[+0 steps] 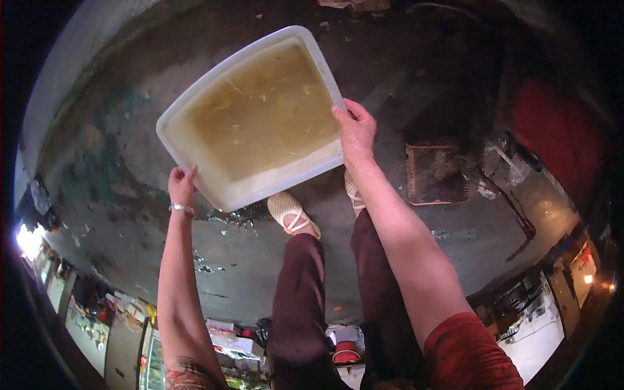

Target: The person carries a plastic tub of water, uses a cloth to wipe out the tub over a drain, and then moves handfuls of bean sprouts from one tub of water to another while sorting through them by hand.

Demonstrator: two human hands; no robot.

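Wet concrete floor (117, 195) spreads below us, with a brown mat (434, 173) at three o'clock. We hold a white tub (244, 185) of murky yellowish liquid above our beige shoes (292, 213). Our left hand (181, 186) grips its seven-o'clock corner, fingers curled on the rim; our right hand (355, 130) clasps the three-o'clock edge, fingers wrapped over it.

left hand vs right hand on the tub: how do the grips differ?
The left hand grips the near-left corner of the white tub, low in the view; the right hand grips the right rim, farther up. The left wrist wears a silver bracelet; the right wrist is bare. The right thumb lies over the rim; the left fingers curl at the corner. Both grip the tub of murky yellowish liquid above the wet floor.
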